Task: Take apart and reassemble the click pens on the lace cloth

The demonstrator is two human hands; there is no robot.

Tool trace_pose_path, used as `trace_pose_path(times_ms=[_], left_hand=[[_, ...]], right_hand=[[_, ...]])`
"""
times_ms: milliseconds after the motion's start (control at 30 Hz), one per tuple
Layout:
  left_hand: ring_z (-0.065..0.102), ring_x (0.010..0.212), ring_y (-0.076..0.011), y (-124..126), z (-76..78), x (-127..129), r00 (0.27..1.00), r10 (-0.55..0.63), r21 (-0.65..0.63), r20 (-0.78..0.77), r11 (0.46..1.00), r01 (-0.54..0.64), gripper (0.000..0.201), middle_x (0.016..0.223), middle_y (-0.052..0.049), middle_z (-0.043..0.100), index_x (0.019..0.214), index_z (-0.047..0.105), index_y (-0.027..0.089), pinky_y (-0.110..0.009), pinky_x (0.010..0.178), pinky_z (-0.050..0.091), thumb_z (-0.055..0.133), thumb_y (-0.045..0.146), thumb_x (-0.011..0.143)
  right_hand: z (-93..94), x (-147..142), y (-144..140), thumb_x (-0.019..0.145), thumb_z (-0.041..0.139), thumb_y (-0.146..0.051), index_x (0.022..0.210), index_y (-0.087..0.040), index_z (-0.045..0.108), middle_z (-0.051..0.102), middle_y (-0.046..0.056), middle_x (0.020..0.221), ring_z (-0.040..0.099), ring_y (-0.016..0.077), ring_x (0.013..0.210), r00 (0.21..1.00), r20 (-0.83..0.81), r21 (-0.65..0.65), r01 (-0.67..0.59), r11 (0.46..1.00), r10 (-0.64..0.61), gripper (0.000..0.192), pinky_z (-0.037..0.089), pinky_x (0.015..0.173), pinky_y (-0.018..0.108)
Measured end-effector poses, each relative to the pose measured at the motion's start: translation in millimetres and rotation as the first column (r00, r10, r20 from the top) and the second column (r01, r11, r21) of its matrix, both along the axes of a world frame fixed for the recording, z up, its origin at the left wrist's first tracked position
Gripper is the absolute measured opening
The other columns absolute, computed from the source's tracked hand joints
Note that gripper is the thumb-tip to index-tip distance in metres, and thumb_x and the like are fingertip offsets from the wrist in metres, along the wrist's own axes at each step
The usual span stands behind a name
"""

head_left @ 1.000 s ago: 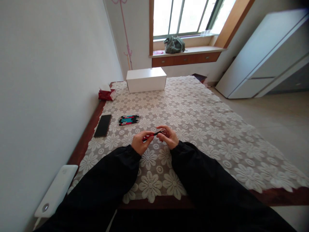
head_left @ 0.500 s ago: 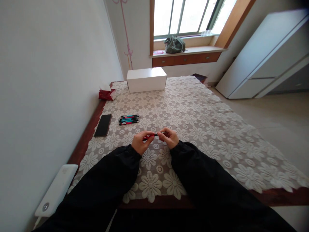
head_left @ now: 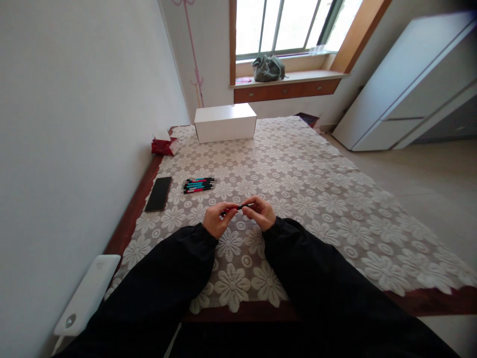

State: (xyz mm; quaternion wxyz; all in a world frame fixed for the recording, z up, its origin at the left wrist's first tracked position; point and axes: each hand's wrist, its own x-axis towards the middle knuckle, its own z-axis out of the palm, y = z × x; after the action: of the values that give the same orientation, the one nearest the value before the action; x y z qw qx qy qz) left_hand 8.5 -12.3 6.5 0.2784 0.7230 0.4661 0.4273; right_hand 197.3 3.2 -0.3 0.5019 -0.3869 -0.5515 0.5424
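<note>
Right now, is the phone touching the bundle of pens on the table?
Apart. The head view shows the black phone and the pens with a strip of lace tablecloth plainly between them.

You face a window (head_left: 283, 25) with bright daylight above a wooden sill (head_left: 290, 78) with drawers (head_left: 286, 90). A plain white wall (head_left: 74, 99) runs along your left. To your right stands a white cabinet (head_left: 410, 89) on a beige floor (head_left: 428, 184).
</note>
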Motion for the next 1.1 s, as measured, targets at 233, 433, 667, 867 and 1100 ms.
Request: trace_pose_path(times_ms=[233,433,667,867,1100], left_hand=[[0.072,0.077,-0.0155,-1.3,4.0,0.5,0.999,-0.021,-0.031,0.027,0.999,0.022,0.024,0.090,-0.004,0.079,0.107,0.072,0.022,-0.026,0.070,0.056,0.058,0.036,0.094],[0.071,0.074,-0.0143,-1.0,2.7,-0.3,0.997,-0.073,-0.041,0.027,0.996,0.074,0.022,0.086,-0.003,0.079,0.102,0.072,0.021,-0.025,0.068,0.056,0.056,0.035,0.096],[0.071,0.079,-0.0154,-0.2,1.1,1.6,0.999,0.005,-0.046,0.032,0.999,-0.004,0.018,0.093,-0.003,0.079,0.100,0.073,0.023,-0.026,0.072,0.057,0.068,0.035,0.087],[0.064,0.063,-0.0115,-1.3,6.3,-0.9,0.999,-0.038,-0.074,-0.036,0.997,0.035,0.038,0.076,-0.002,0.076,0.090,0.075,0.020,-0.023,0.061,0.049,0.046,0.042,0.100],[0.063,0.065,-0.0124,1.5,-0.7,-0.8,1.000,0.003,-0.042,0.001,0.999,-0.003,0.030,0.084,-0.003,0.076,0.104,0.072,0.021,-0.024,0.064,0.050,0.069,0.044,0.086]], right_hand=[[2.6,0.8,0.1,0.072,0.078,-0.054,0.105,-0.022,0.065,0.067,0.000,0.072,0.053,0.0108,0.053,0.999,0.002,0.053,-0.039,0.998,0.039,0.048,0.042,0.050,0.026],[0.1,0.0,-1.0,0.073,0.076,-0.058,0.086,-0.020,0.067,0.064,0.000,0.061,0.048,0.0102,0.048,0.998,0.054,0.045,0.042,0.998,-0.045,0.040,0.036,0.046,0.025],[0.3,-0.2,-0.8,0.072,0.077,-0.058,0.083,-0.020,0.067,0.064,-0.001,0.058,0.051,0.0111,0.047,0.997,0.048,0.018,0.067,0.998,-0.067,0.041,0.039,0.046,0.025],[4.7,-1.1,-2.2,0.071,0.077,-0.061,0.083,-0.021,0.067,0.066,0.000,0.060,0.052,0.0112,0.047,0.993,0.031,0.032,0.109,0.994,-0.110,0.043,0.040,0.045,0.025],[2.3,-0.8,-0.5,0.071,0.077,-0.061,0.083,-0.020,0.067,0.064,-0.001,0.057,0.051,0.0103,0.046,0.992,0.031,0.053,0.118,0.992,-0.119,0.043,0.041,0.044,0.024]])
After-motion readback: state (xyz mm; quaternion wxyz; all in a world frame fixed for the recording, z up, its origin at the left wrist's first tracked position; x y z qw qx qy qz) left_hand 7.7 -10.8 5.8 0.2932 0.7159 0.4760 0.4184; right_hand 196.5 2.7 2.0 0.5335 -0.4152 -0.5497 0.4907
